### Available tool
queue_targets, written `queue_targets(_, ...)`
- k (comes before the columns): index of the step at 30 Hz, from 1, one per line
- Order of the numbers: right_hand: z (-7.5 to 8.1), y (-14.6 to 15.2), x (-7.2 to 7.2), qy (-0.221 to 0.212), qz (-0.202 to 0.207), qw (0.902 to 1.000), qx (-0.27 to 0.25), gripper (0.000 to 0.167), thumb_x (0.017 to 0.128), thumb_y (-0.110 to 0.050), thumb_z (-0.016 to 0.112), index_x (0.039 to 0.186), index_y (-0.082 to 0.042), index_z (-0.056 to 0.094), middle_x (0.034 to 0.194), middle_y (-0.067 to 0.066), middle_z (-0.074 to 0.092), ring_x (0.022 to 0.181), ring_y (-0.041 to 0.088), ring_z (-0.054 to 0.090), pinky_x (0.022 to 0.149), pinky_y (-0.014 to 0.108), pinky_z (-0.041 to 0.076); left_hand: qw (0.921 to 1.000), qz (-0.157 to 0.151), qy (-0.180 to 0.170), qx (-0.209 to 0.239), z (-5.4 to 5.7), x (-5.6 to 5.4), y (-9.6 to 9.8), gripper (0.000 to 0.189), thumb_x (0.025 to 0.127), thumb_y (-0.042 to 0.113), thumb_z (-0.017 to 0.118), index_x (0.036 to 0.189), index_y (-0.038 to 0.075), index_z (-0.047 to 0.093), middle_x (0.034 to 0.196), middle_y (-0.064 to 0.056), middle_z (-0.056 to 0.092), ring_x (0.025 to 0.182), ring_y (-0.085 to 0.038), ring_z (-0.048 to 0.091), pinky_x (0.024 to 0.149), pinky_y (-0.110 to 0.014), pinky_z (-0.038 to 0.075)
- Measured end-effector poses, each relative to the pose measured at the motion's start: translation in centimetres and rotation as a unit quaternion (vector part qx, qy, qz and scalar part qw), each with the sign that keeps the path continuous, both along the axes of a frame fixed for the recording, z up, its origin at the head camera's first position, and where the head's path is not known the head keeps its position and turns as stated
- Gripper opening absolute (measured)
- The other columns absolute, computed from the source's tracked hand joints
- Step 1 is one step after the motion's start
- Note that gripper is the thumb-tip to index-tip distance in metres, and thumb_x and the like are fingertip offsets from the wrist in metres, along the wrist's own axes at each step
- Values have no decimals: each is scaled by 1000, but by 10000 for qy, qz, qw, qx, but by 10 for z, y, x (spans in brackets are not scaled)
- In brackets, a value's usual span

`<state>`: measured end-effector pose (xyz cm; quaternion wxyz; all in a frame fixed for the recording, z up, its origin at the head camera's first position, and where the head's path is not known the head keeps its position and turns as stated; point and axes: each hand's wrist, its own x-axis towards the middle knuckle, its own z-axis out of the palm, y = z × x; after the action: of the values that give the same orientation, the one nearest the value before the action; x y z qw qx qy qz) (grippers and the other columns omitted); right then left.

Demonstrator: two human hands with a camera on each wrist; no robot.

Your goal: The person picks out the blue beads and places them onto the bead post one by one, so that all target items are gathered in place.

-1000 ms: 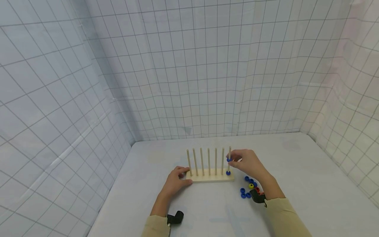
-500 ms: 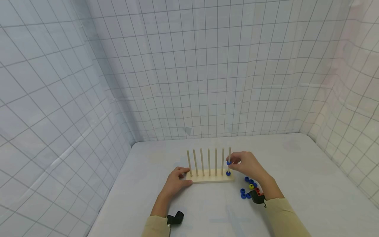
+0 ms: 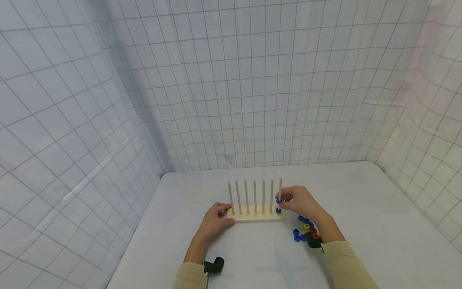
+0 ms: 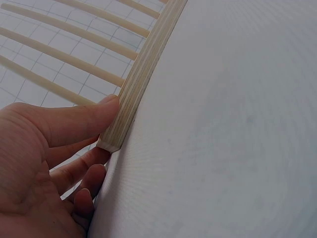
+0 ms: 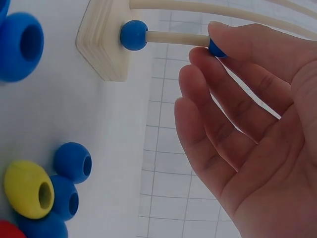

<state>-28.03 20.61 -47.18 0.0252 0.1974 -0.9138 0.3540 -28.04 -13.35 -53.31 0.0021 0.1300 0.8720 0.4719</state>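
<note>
A wooden base (image 3: 255, 217) with several upright pegs stands on the table. My left hand (image 3: 213, 221) grips its left end, thumb along the front edge and fingers behind, as the left wrist view shows with the thumb on the layered wood edge (image 4: 130, 109). On the rightmost peg (image 5: 178, 38), one blue bead (image 5: 133, 35) sits down at the base. Higher on that same peg, my right hand (image 3: 301, 202) pinches a second blue bead (image 5: 216, 48) between thumb and forefinger. Most of that bead is hidden by the fingertips.
Loose beads lie right of the base: several blue beads (image 3: 296, 238), a yellow bead (image 3: 306, 226) and red beads (image 3: 313, 231), partly under the right wrist. Black wrist cameras (image 3: 214, 265) sit on both wrists. Grid-patterned sheets (image 3: 231, 100) surround the table.
My right hand has moved down the rightmost peg with the pinched blue bead, bringing it closer to the lower one. My left hand stays on the base.
</note>
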Motion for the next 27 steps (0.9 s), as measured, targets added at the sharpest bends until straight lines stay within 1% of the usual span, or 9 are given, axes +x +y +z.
queue_targets(6,-1,-2,-1,-127,26,9999,-38,19,86,-13,80,104,-15,76,86,-11,66,82,11,62,67,34,50,9999,78,-41,-73,0,-2,0,55,80,20,86,131,8,67,121,-4,60,103,-23,53,85,-41,44)
queue_targets(8,-1,-2,-1,-134,36,9999,-54,19,86,-12,80,104,-15,76,86,-10,66,81,12,62,66,34,51,10000,49,11,-86,-1,-2,0,56,80,20,86,131,6,67,121,-5,60,103,-24,53,84,-42,44)
queue_targets(13,-4,-1,-1,-252,7,9997,-30,18,85,-13,81,102,-17,76,86,-11,66,80,11,63,65,33,51,10000,-24,7,-23,-3,-2,-1,56,79,18,86,131,5,67,119,-6,60,102,-25,53,84,-42,45)
queue_targets(18,-6,-1,-1,-343,-3,9994,-51,19,84,-12,81,102,-18,76,86,-10,66,81,11,63,66,35,50,10000,22,-44,-11,-5,-1,0,56,80,20,86,131,7,67,120,-5,60,104,-24,54,85,-41,45)
queue_targets(25,-10,-2,-5,-418,37,9991,-50,20,83,-10,82,101,-17,76,85,-9,67,79,11,63,67,36,50,10000,21,53,-62,-3,-2,-1,56,80,20,86,130,5,67,120,-6,60,102,-25,54,85,-42,45)
queue_targets(27,-12,-2,-5,-461,49,9989,-41,20,83,-10,82,100,-17,76,85,-9,67,79,11,63,67,36,50,10000,32,32,-61,-3,-1,-1,56,80,20,86,130,5,67,120,-5,60,102,-24,53,85,-42,44)
